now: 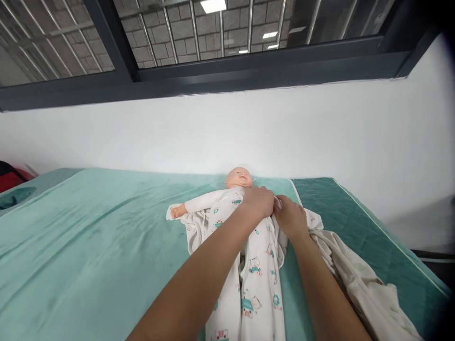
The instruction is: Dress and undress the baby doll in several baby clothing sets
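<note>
A baby doll [239, 177] lies on its back, head toward the wall, on a green cover. White baby clothes [254, 265] with a teal and pink animal print lie over its body and legs. One doll hand [178, 210] pokes out of a plain white sleeve on the left. My left hand [259, 201] is closed on the clothes at the doll's chest, just below the chin. Close beside it, my right hand [291, 215] pinches the edge of the same cloth near the doll's shoulder. My hands hide the doll's other arm.
A crumpled cream cloth [362, 279] lies right of my right forearm. The light green cover [106, 246] spreads left; a darker green quilted cover [337, 213] lies right. Behind stands a white wall [199, 137] under a dark window frame [249, 71]. A red and black item [12, 177] sits far left.
</note>
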{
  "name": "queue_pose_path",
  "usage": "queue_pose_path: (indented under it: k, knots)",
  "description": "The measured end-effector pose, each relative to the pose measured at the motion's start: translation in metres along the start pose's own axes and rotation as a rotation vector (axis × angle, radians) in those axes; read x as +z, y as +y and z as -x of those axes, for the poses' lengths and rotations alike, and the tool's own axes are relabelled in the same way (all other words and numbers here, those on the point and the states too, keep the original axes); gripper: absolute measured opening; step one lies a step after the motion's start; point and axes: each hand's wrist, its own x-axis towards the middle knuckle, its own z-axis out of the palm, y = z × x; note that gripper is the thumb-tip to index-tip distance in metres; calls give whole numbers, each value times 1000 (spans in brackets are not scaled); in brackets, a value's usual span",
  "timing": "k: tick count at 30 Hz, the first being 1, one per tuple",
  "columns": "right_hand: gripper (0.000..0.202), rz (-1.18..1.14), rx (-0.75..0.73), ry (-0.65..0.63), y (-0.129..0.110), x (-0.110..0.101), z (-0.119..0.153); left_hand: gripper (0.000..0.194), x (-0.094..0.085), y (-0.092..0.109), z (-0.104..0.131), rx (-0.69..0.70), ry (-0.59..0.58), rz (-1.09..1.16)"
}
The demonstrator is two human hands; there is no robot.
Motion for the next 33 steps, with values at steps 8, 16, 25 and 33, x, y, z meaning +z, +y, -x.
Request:
queue_pose_path:
  k: [8,16,25,33]
  knots:
    - [35,-32,221,20,19,-8,-7,36,-9,-4,-20,-2,-127,-67]
    - [47,30,237,-70,19,-8,-9,34,2,12,-34,73,-163,-120]
    - [46,-88,264,-87,24,-7,-13,38,24,18,-48,93,-128,-148]
    - [45,-347,185,120,27,-4,-11,42,-1,-6,-36,188,-26,-166]
